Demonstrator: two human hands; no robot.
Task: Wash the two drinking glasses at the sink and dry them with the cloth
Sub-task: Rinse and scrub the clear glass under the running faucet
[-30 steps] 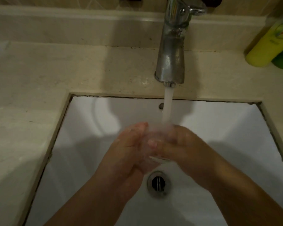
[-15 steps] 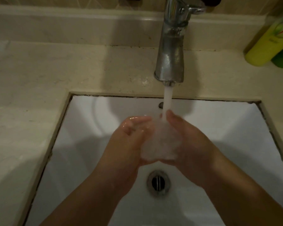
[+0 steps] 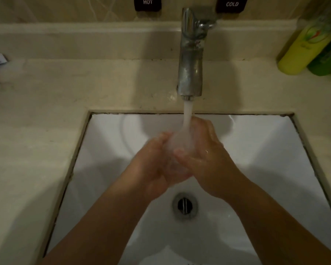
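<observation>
- Step in hand, as I judge it: the wash itself. A clear drinking glass point(image 3: 180, 142) is held under the running water point(image 3: 187, 111), over the middle of the sink point(image 3: 107, 142) and just behind the drain point(image 3: 185, 205).
- The left hand point(image 3: 157, 165) curls round the glass from the left side and below; the right hand point(image 3: 204, 150) wraps it from the right, thumb across the near side – both hands gripping the one glass, which is blurred by water and hard to outline.
- The stream falls from the tap point(image 3: 191, 60) at the sink's back edge straight onto the glass between the hands.
- Only one glass can be made out; the second glass and the cloth are not in view, so the task looks to be in its early or middle part.
- The next move calls for turning the wet glass so water reaches the inside and the rim, with a firm hold – wet glass is slippery, and the hard basin lies right beneath it.
- On the counter point(image 3: 46, 104), the far right corner holds a yellow bottle point(image 3: 302, 48) with a green bottle point(image 3: 327, 60) just beside it.
</observation>
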